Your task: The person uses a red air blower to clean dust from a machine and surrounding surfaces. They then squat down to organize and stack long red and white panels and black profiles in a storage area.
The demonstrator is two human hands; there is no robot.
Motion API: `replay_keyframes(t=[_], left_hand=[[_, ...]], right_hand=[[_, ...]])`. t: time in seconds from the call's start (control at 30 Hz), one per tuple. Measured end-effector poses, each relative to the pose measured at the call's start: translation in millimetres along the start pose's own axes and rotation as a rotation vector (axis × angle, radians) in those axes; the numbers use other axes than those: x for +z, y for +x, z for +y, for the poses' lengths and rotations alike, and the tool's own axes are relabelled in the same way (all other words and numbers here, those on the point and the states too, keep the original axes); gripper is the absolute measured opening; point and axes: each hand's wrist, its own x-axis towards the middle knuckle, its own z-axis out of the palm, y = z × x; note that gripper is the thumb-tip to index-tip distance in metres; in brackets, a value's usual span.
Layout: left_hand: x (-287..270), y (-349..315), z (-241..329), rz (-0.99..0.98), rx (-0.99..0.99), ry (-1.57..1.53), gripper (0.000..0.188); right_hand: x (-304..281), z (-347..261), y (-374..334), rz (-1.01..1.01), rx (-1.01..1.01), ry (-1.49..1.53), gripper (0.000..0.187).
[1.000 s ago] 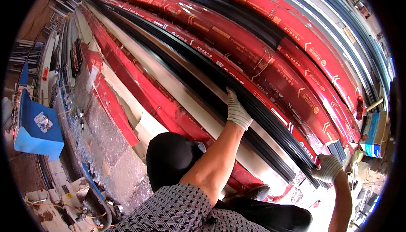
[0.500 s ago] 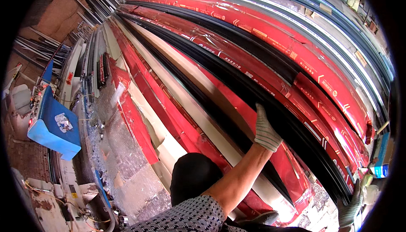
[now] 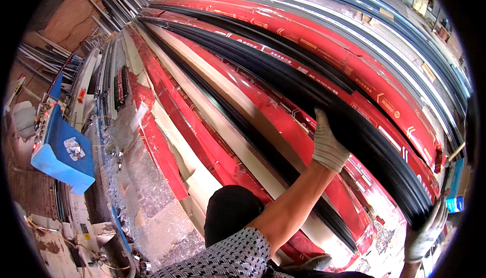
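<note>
A long black bundle of profile bars point(image 3: 377, 149) runs from the far left down to the near right, over red-and-white printed wrapping. My left hand point(image 3: 329, 146), in a striped pale glove, grips its near-side edge with the thumb up; the other fingers are hidden behind the bars. At the near end, my right hand point(image 3: 425, 235), gloved too, holds the bundle with its fingers along the far side. Beneath and beside it lie red wrapping sheets point(image 3: 283, 126) and a second, thinner black bundle of bars point(image 3: 263, 144).
More red-wrapped lengths point(image 3: 349, 55) and grey metal bars point(image 3: 405, 60) lie along the far right. A blue stand point(image 3: 63, 151) with crumpled paper is at the left. Dark bars point(image 3: 114, 7) lean by the brown wall. My knee point(image 3: 233, 212) shows at the bottom centre.
The black bundle has shifted up and to the right and rolled, so more of its ribbed side shows. Both hands have moved with it, the right one rising slightly.
</note>
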Motion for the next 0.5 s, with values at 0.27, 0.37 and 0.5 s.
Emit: replay_keyframes(t=[0.27, 0.37, 0.5], left_hand=[[-9, 55, -8, 0.236, -0.013, 0.074, 0.066], [-42, 95, 1, 0.065, -0.013, 0.293, 0.065], [-51, 105, 18, 0.124, -0.173, 0.673, 0.061]], right_hand=[[47, 19, 51, -0.108, 0.088, 0.121, 0.097], [68, 22, 75, -0.131, 0.075, 0.206, 0.104], [121, 33, 91, -0.278, 0.094, 0.307, 0.092]])
